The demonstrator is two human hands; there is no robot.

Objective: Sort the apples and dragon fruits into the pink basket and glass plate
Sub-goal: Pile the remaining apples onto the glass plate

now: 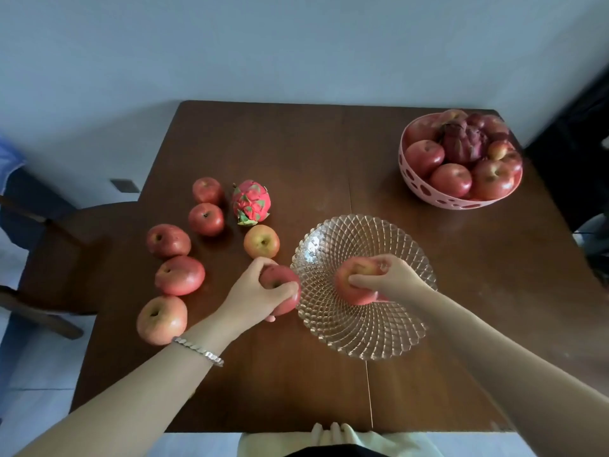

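A: Left hand [253,291] — wrapped around a red apple [283,285], fingers [283,289] curled over its top, right at the near-left edge of the glass plate [379,338]. Lifted or resting on the bench [296,153]? Cannot tell.

B: Right hand [392,275] — gripping a second apple [354,285], thumb on the near side, other fingers over the far side. Placed over the middle of the glass plate; touching the glass or just above it, hard to say.

A: Loose fruit at left of the bench: six apples. Two small red ones at the back [207,190] [206,219], one behind the other. Three bigger ones in a curved line down the left side [168,240] [180,275] [161,319]. One yellowish-red apple [261,241] just beyond the left hand.

B: Plus a bright pink dragon fruit [251,202] with green tips, right behind that yellowish apple and beside the two small red ones.

A: Pink basket [428,192] — far right corner of the bench, well apart from the plate. Heaped with red apples around a dark purple dragon fruit [463,141] on top.

B: Silver bracelet [201,351] on the left wrist. Dark chair [62,232] off the left side of the bench. Pale wall [296,44] behind
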